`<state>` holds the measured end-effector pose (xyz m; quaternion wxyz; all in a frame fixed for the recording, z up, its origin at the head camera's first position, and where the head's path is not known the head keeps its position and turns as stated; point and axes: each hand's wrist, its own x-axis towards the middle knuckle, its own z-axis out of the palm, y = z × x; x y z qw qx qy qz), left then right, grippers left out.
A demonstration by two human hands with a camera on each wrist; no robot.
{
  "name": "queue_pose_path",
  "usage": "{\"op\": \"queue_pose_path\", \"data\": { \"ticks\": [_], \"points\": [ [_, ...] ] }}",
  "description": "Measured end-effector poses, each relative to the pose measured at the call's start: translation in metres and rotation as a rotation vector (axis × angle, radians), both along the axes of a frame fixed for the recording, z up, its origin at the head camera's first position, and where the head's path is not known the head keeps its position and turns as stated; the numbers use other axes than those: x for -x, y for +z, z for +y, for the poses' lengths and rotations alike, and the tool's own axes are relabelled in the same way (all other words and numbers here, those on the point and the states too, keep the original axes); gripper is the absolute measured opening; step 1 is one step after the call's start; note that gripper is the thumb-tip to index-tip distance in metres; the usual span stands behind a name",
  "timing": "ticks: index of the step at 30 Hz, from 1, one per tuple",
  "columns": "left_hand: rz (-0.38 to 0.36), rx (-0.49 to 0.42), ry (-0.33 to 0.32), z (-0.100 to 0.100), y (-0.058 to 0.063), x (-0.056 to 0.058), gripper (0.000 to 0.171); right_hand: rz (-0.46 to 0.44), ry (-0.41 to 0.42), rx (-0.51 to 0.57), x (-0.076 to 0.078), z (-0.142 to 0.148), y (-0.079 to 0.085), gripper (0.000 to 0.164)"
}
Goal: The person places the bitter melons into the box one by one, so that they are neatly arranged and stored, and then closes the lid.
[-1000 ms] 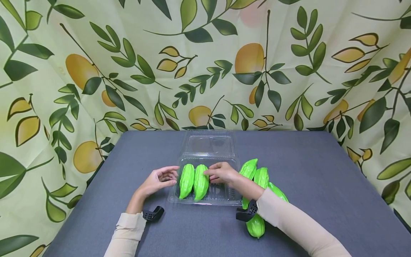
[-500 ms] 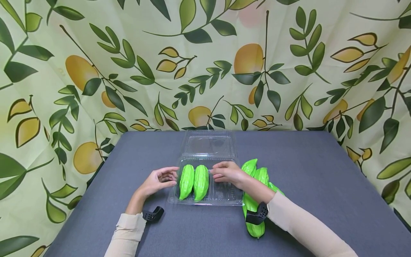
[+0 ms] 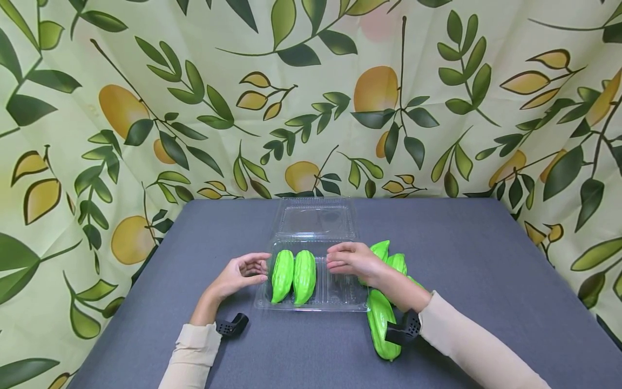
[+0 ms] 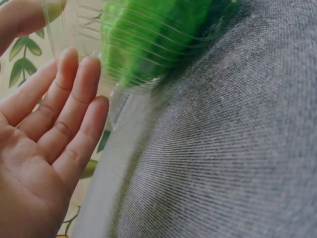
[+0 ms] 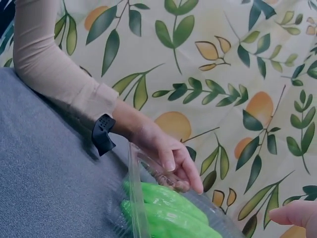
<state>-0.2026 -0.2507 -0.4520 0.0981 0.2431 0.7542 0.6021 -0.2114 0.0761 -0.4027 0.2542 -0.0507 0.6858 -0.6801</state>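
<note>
Two bright green bitter melons, one on the left (image 3: 283, 276) and one beside it (image 3: 304, 277), lie side by side in the left half of a clear plastic clamshell container (image 3: 335, 301). My left hand (image 3: 236, 278) is at the container's left wall, fingers loosely bent, gripping nothing; in the left wrist view its fingertips (image 4: 89, 69) are close to the ribbed plastic, and contact is unclear. Above the container's right half, my right hand (image 3: 356, 263) is raised with relaxed fingers and nothing held. The right wrist view shows only a fingertip (image 5: 292, 213) of it.
More bitter melons lie right of the container: one near the front (image 3: 381, 327), others behind (image 3: 397, 262), partly hidden by my right forearm. The container's lid (image 3: 316, 219) is folded back. A leaf-patterned cloth (image 3: 311, 97) hangs behind the grey table (image 3: 461, 243).
My right hand has moved off the second bitter melon, drawing rightward over the container's right half. The left hand and the two bitter melons in the container have stayed put.
</note>
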Motion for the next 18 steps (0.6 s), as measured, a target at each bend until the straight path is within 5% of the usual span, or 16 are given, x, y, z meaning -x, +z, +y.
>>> {"op": "queue_pose_path", "data": {
  "ticks": [18],
  "points": [
    [-0.025, 0.028, 0.013, -0.001, 0.0, 0.0, 0.053, 0.067, -0.007, -0.045, -0.014, 0.029, 0.001, 0.049]
  ]
}}
